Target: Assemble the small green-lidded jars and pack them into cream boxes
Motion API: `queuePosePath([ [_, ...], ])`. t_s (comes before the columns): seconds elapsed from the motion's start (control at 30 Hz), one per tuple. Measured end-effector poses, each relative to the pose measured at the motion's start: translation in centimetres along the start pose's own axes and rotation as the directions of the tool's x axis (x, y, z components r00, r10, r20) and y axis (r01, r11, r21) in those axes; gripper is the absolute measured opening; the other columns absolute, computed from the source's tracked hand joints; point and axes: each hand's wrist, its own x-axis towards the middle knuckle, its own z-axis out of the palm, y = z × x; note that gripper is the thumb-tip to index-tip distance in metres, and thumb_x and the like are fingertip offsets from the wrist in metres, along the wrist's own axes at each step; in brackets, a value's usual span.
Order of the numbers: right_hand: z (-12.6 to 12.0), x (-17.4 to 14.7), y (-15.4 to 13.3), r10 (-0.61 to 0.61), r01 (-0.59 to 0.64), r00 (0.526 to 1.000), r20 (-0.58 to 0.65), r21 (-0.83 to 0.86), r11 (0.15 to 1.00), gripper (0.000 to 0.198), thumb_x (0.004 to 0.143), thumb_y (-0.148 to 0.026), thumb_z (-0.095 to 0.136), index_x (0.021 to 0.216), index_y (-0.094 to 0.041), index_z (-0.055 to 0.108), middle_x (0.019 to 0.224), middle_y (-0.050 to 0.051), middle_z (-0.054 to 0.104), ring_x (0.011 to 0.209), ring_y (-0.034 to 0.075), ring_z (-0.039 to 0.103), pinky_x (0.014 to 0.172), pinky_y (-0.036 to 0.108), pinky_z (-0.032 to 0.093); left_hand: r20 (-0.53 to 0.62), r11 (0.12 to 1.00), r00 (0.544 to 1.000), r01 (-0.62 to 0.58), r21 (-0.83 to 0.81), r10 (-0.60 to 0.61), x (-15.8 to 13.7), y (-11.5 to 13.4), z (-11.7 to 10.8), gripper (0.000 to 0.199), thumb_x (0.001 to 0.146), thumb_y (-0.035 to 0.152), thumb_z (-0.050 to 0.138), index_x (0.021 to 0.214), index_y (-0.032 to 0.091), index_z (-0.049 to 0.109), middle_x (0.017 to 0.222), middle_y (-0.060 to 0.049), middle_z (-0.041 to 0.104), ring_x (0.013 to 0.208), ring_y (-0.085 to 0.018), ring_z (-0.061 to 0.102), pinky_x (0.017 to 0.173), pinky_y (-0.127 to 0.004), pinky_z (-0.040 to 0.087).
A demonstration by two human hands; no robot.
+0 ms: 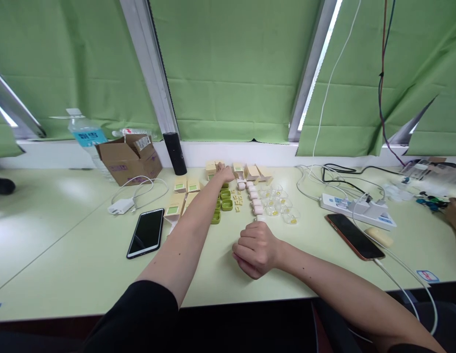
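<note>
My left hand (224,173) reaches to the far side of the table, its fingers closed at a small cream cardboard box (211,169) in the back row. Closer to me my right hand (255,249) rests as a fist on the tabletop; whatever its fingers may hold is hidden. Between the hands lie olive-green small trays (226,205), tiny yellowish pieces (238,200), a column of pale pink rounded pieces (255,202) and clear plastic shells (282,202) with yellow bits. More cream boxes (174,208) with green labels stand left of my forearm, partly covered by it.
A phone (146,233), a white charger (121,206), an open brown carton (129,159), a water bottle (88,137) and a black cylinder (175,154) are on the left. Rightward are a power strip (356,211), another phone (355,236), cables and another person's hand (455,213).
</note>
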Motion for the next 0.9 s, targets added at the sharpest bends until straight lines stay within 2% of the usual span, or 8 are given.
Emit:
queuePosePath([
  [0.07,0.0,0.0,0.0,0.005,-0.005,1.0,0.002,0.004,1.0,0.028,0.083,-0.017,0.051,0.057,-0.021,0.042,0.051,-0.005,0.036,0.05,0.013,0.026,0.052,0.034,0.015,0.013,1.0,1.0,0.003,0.003,-0.003,-0.7,0.6,-0.4,0.044,0.098,0.036,0.066,0.136,0.016,0.059,0.142,-0.016,0.058,0.124,-0.03,0.063,0.102,-0.051,0.055],
  [0.2,-0.1,0.0,0.1,0.03,-0.029,0.999,-0.013,0.015,0.999,0.028,0.082,-0.015,0.052,0.056,-0.021,0.043,0.05,-0.005,0.036,0.049,0.013,0.025,0.052,0.034,0.015,0.022,0.997,0.997,-0.076,-0.014,0.076,-2.8,2.0,-2.2,0.058,0.096,0.029,0.057,0.15,0.011,0.048,0.169,-0.024,0.026,0.152,-0.043,0.037,0.118,-0.056,0.04],
  [0.33,-0.3,-0.1,0.2,0.052,-0.052,0.999,0.001,0.009,0.999,0.031,0.085,-0.016,0.051,0.056,-0.02,0.043,0.049,-0.005,0.038,0.049,0.013,0.026,0.052,0.033,0.015,-0.013,0.964,0.965,-0.263,-0.04,0.263,-6.5,2.2,-5.6,0.051,0.1,0.028,0.044,0.15,0.018,0.05,0.161,-0.011,0.048,0.15,-0.026,0.044,0.124,-0.039,0.035],
  [0.47,0.0,-0.4,0.3,0.091,-0.092,0.984,0.156,-0.003,0.996,0.034,0.091,-0.019,0.049,0.057,-0.019,0.045,0.049,-0.003,0.045,0.048,0.012,0.031,0.054,0.033,0.014,-0.12,0.907,0.906,-0.415,-0.073,0.405,-12.4,0.7,-9.3,0.044,0.1,0.034,0.045,0.14,0.024,0.059,0.14,-0.008,0.068,0.129,-0.026,0.064,0.107,-0.039,0.052],
  [0.57,0.3,-0.5,0.3,0.186,-0.199,0.889,0.417,-0.014,0.98,0.032,0.093,-0.022,0.049,0.062,-0.018,0.051,0.052,-0.001,0.054,0.048,0.011,0.035,0.055,0.033,0.012,-0.221,0.896,0.874,-0.444,0.005,0.434,-17.4,-0.7,-11.2,0.039,0.1,0.038,0.047,0.133,0.026,0.065,0.13,-0.005,0.074,0.12,-0.026,0.069,0.103,-0.042,0.053],
  [0.73,-0.1,0.2,0.0,0.327,-0.392,0.588,0.74,-0.093,0.915,0.02,0.096,-0.03,0.053,0.085,-0.018,0.064,0.067,0.004,0.07,0.054,0.013,0.048,0.058,0.032,0.012,-0.326,0.935,0.878,-0.347,0.072,0.351,-22.5,-2.5,-11.0,0.035,0.099,0.034,0.047,0.123,0.025,0.07,0.121,-0.003,0.078,0.115,-0.027,0.071,0.103,-0.042,0.053],
  [0.8,-0.3,0.6,-0.1,0.347,-0.425,0.538,0.769,-0.108,0.899,0.018,0.096,-0.031,0.053,0.093,-0.018,0.065,0.071,0.005,0.072,0.057,0.014,0.053,0.059,0.031,0.013,-0.335,0.939,0.878,-0.326,0.109,0.343,-23.1,-3.3,-9.9,0.034,0.099,0.033,0.047,0.12,0.024,0.071,0.118,-0.005,0.079,0.111,-0.028,0.072,0.101,-0.044,0.053],
  [0.9,-0.5,0.8,-0.2,0.35,-0.43,0.523,0.777,-0.115,0.896,0.018,0.097,-0.032,0.053,0.095,-0.019,0.065,0.074,0.006,0.073,0.06,0.015,0.056,0.058,0.031,0.013,-0.331,0.928,0.868,-0.342,0.145,0.371,-23.0,-4.4,-7.8,0.034,0.099,0.03,0.044,0.119,0.021,0.071,0.114,-0.008,0.079,0.11,-0.029,0.07,0.102,-0.048,0.05],
])
